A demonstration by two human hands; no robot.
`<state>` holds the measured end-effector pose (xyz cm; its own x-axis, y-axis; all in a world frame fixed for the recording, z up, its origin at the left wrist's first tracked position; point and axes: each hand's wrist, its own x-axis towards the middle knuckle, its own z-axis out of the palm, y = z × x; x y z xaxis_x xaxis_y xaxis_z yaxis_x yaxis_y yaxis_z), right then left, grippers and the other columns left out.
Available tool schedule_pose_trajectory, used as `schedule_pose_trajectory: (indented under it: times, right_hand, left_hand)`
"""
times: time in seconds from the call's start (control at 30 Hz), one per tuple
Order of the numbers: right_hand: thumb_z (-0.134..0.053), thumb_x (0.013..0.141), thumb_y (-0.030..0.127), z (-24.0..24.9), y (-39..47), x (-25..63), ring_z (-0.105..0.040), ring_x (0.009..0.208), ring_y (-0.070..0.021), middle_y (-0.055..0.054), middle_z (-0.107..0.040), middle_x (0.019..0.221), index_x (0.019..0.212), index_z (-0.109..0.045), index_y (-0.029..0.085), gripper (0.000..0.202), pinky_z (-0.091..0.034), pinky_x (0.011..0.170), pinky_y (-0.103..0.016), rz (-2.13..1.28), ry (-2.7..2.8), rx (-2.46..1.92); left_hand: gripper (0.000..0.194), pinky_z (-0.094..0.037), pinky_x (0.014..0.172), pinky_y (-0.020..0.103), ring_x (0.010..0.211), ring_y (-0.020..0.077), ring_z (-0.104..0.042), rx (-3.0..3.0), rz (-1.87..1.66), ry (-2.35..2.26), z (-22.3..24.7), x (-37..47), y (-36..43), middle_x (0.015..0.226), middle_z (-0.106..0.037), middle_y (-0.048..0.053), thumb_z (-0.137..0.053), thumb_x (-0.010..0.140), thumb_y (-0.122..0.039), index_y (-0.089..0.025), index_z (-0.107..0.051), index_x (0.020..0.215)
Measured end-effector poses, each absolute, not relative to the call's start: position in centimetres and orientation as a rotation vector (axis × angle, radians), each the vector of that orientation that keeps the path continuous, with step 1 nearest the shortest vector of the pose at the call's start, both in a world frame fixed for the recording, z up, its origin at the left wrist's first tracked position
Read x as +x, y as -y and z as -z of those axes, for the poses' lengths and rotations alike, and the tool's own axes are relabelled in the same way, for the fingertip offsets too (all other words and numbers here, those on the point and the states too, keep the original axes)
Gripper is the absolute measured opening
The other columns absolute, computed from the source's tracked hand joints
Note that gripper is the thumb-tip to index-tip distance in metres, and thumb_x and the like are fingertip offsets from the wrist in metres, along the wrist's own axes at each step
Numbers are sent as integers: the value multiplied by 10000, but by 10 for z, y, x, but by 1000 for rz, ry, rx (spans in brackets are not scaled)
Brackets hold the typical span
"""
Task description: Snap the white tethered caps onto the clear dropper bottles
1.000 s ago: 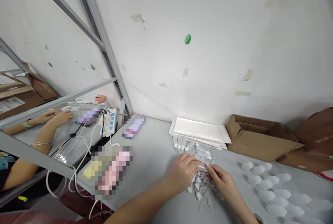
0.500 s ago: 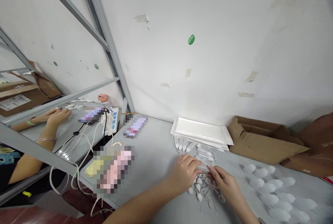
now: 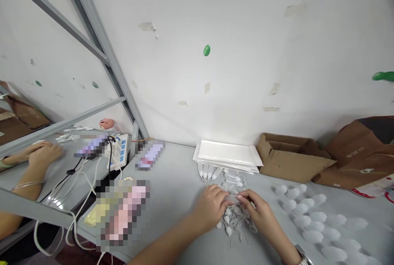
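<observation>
Two hands at work, just in front of the white packet stack (image 3: 227, 154). My left hand (image 3: 212, 207) and right hand (image 3: 257, 211) pinch a small translucent piece (image 3: 231, 198) narrowly by its ends, probably to steady it. Tangled white cords (image 3: 240, 218) lie nearer me than the stack, presumably for short reach. White bulb-shaped pieces (image 3: 312, 216), right of the stack, stand spread, perhaps to keep them separate. Unclear: the translucent piece's outline, partly behind fingers; lowest bulbs cut off.
</observation>
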<state>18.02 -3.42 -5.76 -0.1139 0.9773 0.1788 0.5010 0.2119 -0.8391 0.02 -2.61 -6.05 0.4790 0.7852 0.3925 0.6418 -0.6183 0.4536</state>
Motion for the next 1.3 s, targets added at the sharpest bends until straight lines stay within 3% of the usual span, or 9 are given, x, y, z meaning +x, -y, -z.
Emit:
schedule_pose_trajectory:
  times: [0.13, 0.27, 0.37, 0.53, 0.73, 0.93, 1.13, 1.3]
  right_hand:
    - [-443, 849, 427, 55, 36, 180, -599, 703, -186, -52, -640, 754, 829, -601, 206, 273, -485, 653, -283, -659, 1764, -1275]
    - [-442, 866, 387, 58, 33, 186, -601, 789, -203, -70, -634, 811, 857, -594, 206, 238, -485, 711, -305, -511, 1757, -1230]
    - [-467, 864, 368, 64, 28, 194, -589, 790, -204, -66, -622, 814, 869, -603, 205, 212, -475, 722, -318, -477, 1817, -1256]
    - [-494, 827, 463, 69, 24, 193, -564, 830, -235, -87, -600, 853, 927, -657, 199, 326, -456, 760, -381, -419, 1791, -1303]
    - [-547, 795, 475, 57, 33, 177, -565, 765, -193, -54, -569, 802, 914, -693, 223, 315, -478, 698, -307, -703, 1664, -1276]
    - [-489, 836, 458, 54, 36, 173, -550, 733, -179, -44, -544, 743, 762, -712, 221, 334, -459, 663, -291, -583, 1536, -1239]
    - [-439, 825, 543, 55, 33, 175, -484, 541, -141, -9, -505, 583, 647, -676, 179, 469, -402, 519, -251, -486, 1365, -1435]
    - [-403, 842, 527, 54, 34, 169, -466, 510, -135, 8, -476, 528, 590, -632, 180, 487, -380, 513, -246, -440, 1318, -1479]
  left_hand:
    - [184, -429, 726, 316, 770, 186, -549, 2205, -868, -1300, 58, 3, 26, 774, -639, 36, -466, 859, -273, -192, -616, 791]
    - [367, -432, 635, 262, 634, 150, -557, 2039, -895, -1364, 58, 1, 19, 596, -590, 7, -365, 893, -234, -175, -570, 594]
    - [329, -441, 618, 241, 641, 140, -561, 1957, -945, -1401, 56, -4, 13, 644, -599, 8, -370, 896, -268, -162, -599, 684]
    - [169, -464, 718, 264, 786, 158, -571, 1934, -1030, -1347, 52, -5, 15, 837, -625, 31, -550, 817, -314, -187, -630, 894]
    - [200, -470, 766, 319, 822, 179, -579, 2188, -1100, -1105, 63, -2, 22, 848, -648, 44, -570, 807, -334, -214, -640, 951]
    - [185, -482, 708, 315, 772, 183, -590, 2268, -1038, -1106, 63, -2, 22, 789, -654, 42, -582, 798, -340, -188, -632, 890]
    - [127, -484, 671, 315, 725, 187, -596, 2398, -1168, -1141, 59, 0, 23, 748, -654, 43, -553, 817, -286, -179, -615, 848]
    - [102, -472, 666, 315, 712, 190, -592, 2412, -1159, -1176, 60, 5, 27, 743, -656, 42, -551, 804, -264, -190, -611, 839]
